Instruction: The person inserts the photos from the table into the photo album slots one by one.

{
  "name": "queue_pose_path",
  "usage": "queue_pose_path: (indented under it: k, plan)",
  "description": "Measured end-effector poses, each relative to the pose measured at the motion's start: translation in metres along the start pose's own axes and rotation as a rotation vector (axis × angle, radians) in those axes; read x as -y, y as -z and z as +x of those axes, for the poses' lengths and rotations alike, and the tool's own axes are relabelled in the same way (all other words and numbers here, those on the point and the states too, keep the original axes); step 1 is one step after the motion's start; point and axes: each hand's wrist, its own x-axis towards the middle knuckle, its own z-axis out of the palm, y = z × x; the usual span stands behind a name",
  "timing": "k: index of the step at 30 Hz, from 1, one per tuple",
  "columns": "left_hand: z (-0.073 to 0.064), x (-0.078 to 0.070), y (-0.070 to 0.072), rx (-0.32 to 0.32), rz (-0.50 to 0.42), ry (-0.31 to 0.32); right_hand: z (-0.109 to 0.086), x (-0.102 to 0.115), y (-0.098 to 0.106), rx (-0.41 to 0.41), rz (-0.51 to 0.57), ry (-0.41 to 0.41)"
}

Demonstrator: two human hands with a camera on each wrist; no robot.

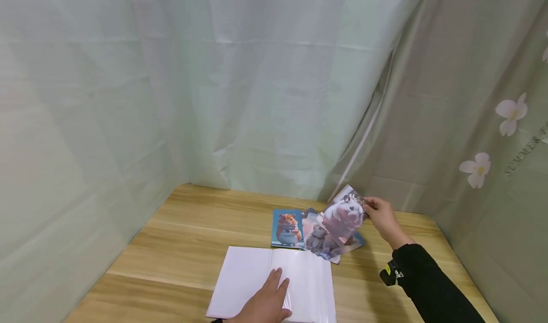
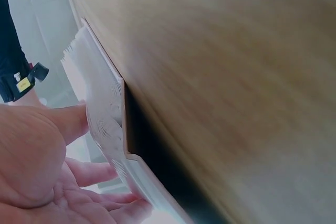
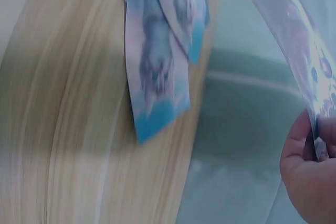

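My right hand (image 1: 384,220) pinches the edge of a picture card (image 1: 344,214) showing a white hamster with a small crown, raised over a loose pile of cards. In the right wrist view, thumb and fingers grip that glossy card (image 3: 294,35) at one end. An open photo album (image 1: 248,268) with white pages and clear sleeves lies at the front of the table. Across its middle rests my left hand (image 1: 266,298), fingers extended over the right page. The left wrist view shows the fingers against the stacked album pages (image 2: 100,93).
The pile of cards (image 1: 318,239) fans out behind the album's right side. Left of it lies a blue card (image 1: 287,229) with an orange hamster. The wooden table (image 1: 171,247) ends at a pale curtain (image 1: 265,99) behind and at both sides.
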Motion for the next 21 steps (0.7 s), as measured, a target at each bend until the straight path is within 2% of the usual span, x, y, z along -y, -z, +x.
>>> queue_pose_path:
  k: [6,11,21]
  plan:
    - [0.0,-0.001,0.0,0.008,-0.019,0.01,0.0,0.011,-0.03,-0.008,0.094,-0.073]
    - [0.0,-0.002,0.001,0.009,-0.026,0.019,0.003,0.012,-0.056,-0.025,0.176,-0.104]
    - [-0.003,-0.003,0.007,0.002,0.039,-0.006,0.006,0.013,-0.094,-0.093,0.267,-0.165]
